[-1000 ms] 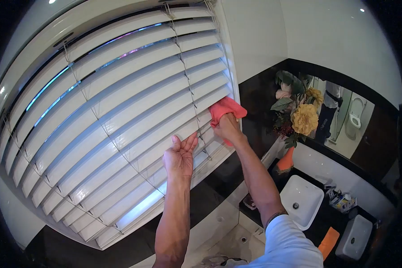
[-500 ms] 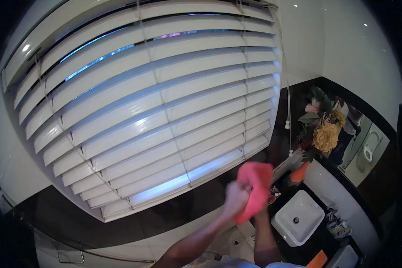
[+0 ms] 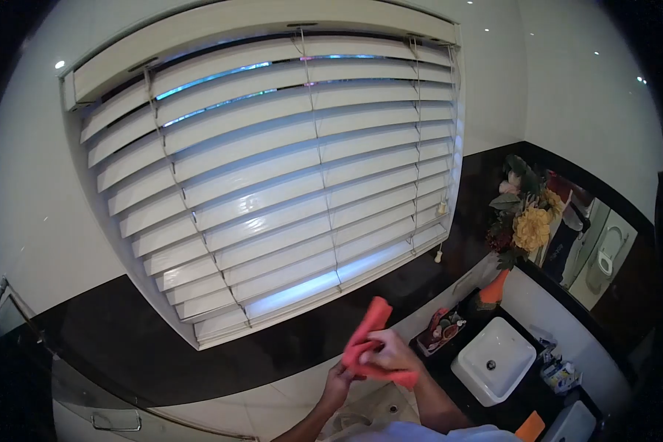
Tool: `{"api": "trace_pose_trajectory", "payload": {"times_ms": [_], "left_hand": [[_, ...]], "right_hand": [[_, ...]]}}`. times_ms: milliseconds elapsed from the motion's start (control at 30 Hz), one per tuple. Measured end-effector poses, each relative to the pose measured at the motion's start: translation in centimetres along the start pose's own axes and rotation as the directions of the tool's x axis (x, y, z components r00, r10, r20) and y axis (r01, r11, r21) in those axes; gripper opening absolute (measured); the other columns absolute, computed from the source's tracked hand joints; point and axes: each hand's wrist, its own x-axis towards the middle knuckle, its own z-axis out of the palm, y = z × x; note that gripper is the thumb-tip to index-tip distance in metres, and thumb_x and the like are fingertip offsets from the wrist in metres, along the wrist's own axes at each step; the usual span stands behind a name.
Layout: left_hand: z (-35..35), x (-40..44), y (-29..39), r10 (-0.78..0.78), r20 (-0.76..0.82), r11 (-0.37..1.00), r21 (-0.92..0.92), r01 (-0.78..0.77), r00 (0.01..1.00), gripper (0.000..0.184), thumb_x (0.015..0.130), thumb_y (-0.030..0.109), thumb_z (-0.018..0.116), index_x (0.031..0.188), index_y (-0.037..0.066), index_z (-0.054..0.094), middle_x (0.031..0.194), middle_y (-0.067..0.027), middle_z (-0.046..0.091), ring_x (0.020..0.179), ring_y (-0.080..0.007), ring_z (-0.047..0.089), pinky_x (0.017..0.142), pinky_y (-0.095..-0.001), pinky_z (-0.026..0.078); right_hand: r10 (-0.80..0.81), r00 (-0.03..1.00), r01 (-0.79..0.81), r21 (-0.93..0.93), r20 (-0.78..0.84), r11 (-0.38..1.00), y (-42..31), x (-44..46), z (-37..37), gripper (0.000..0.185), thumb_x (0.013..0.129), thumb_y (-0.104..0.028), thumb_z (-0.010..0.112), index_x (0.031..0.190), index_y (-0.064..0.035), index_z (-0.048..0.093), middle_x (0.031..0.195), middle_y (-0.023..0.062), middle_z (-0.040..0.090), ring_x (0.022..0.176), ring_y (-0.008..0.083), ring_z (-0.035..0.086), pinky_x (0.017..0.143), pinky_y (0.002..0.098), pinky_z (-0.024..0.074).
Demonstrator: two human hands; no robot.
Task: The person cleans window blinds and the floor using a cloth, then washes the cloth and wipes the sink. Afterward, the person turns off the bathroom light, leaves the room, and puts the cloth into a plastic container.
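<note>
A red-pink cloth [image 3: 374, 318] is gripped between both hands in front of the lower edge of the blinds. My right hand [image 3: 392, 352] is closed on its middle, with fingers curled over the fabric. Below and to the left, my left hand [image 3: 338, 381] pinches the cloth's lower left part; some of its fingers are hidden. One end of the cloth points up, and another hangs beside my right wrist. Behind it, white slatted blinds [image 3: 252, 203] cover the window, lowered, with light showing through some gaps.
On the right, a white basin [image 3: 496, 361] sits on a dark counter, with a tray of small items [image 3: 441, 331] and an orange vase [image 3: 495, 286] of flowers [image 3: 529, 227] nearby. A mirror [image 3: 588, 239] hangs behind. The blind's cord [image 3: 439, 255] dangles at the window's right.
The cloth and both hands have moved left. The cloth, bunched before, now looks folded into a longer strip, and my right hand has come in front. The view has shifted, showing the blinds' top rail.
</note>
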Motion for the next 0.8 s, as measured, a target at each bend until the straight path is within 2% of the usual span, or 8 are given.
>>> {"api": "trace_pose_trajectory", "payload": {"times_ms": [67,200,400,533,567,600,700,800], "left_hand": [[-0.4,-0.8,-1.4,0.234,-0.114,0.962,-0.119,-0.247,0.965,0.033,0.089,0.021,0.060,0.118,0.004,0.057,0.111,-0.0071,0.062,0.100,-0.0163,0.059,0.087,-0.0322,0.048],[-2.3,-4.4,-1.5,0.137,-0.117,0.984,-0.100,-0.149,0.984,0.033,0.087,0.022,0.063,0.115,0.006,0.058,0.114,-0.0066,0.060,0.102,-0.0152,0.057,0.086,-0.0321,0.049],[-7.0,-9.1,-0.3,0.015,-0.227,0.976,0.214,0.034,0.974,0.036,0.083,0.024,0.069,0.114,0.008,0.060,0.107,-0.0039,0.064,0.094,-0.0167,0.062,0.082,-0.0316,0.050],[-11.6,-9.9,-4.4,0.358,0.286,0.552,0.703,-0.448,0.889,0.042,0.084,0.025,0.068,0.120,0.006,0.057,0.112,-0.0053,0.063,0.102,-0.0177,0.060,0.091,-0.0329,0.047],[-9.4,-11.6,-0.7,0.338,0.039,0.917,0.210,-0.338,0.940,0.047,0.083,0.034,0.065,0.119,0.006,0.058,0.113,-0.0078,0.063,0.101,-0.0205,0.060,0.091,-0.0343,0.047],[-8.3,-12.9,1.6,0.173,-0.146,0.890,-0.401,-0.218,0.974,0.053,0.081,0.043,0.063,0.119,0.005,0.058,0.115,-0.0104,0.063,0.100,-0.0232,0.061,0.091,-0.0358,0.047],[-10.0,-12.6,2.0,-0.012,-0.201,0.792,-0.600,-0.113,0.980,0.046,0.086,0.039,0.058,0.113,0.001,0.059,0.112,-0.0137,0.063,0.096,-0.0255,0.063,0.085,-0.0401,0.051],[-11.7,-14.0,1.6,-0.161,-0.336,0.804,-0.590,-0.074,0.928,0.038,0.088,0.030,0.057,0.110,0.000,0.059,0.105,-0.0132,0.064,0.091,-0.0244,0.064,0.073,-0.0405,0.056]], "right_hand": [[-0.154,0.986,0.128,-0.301,-0.062,0.945,0.2,1.2,3.2,0.044,0.073,-0.036,0.079,0.096,-0.0010,0.067,0.081,0.0075,0.066,0.074,0.0146,0.062,0.066,0.0299,0.0505],[-0.090,0.985,0.130,0.288,-0.149,0.949,-1.3,2.5,7.8,0.051,0.081,-0.027,0.075,0.123,-0.0007,0.058,0.076,0.0012,0.065,0.071,0.0047,0.055,0.061,0.0231,0.0454],[0.166,0.948,-0.009,0.497,-0.273,0.868,1.0,-0.6,12.1,0.038,0.088,-0.012,0.064,0.123,0.0020,0.057,0.093,0.0083,0.068,0.073,0.0093,0.062,0.064,0.0247,0.0513],[0.506,0.806,-0.357,0.430,-0.308,0.829,12.9,-5.1,14.4,0.029,0.088,-0.012,0.060,0.112,0.0029,0.061,0.095,0.0101,0.067,0.067,0.0153,0.065,0.054,0.0278,0.0542],[0.571,0.790,-0.506,0.288,-0.222,0.813,13.6,-6.5,15.2,0.028,0.084,-0.008,0.057,0.109,0.0016,0.063,0.095,0.0094,0.067,0.068,0.0166,0.065,0.055,0.0293,0.0545],[0.641,0.754,-0.628,0.128,-0.144,0.767,13.9,-7.3,16.0,0.028,0.080,-0.005,0.055,0.106,0.0004,0.064,0.095,0.0086,0.067,0.070,0.0180,0.065,0.056,0.0307,0.0549],[0.574,0.803,-0.255,0.777,-0.161,0.575,17.3,-6.9,16.6,0.018,0.082,-0.009,0.055,0.094,-0.0001,0.066,0.085,0.0074,0.067,0.067,0.0189,0.064,0.054,0.0293,0.0533],[0.225,0.893,-0.024,0.457,-0.391,0.889,12.9,-3.3,13.3,0.018,0.087,-0.016,0.058,0.088,0.0009,0.065,0.078,0.0073,0.066,0.063,0.0169,0.063,0.051,0.0264,0.0511]]}}
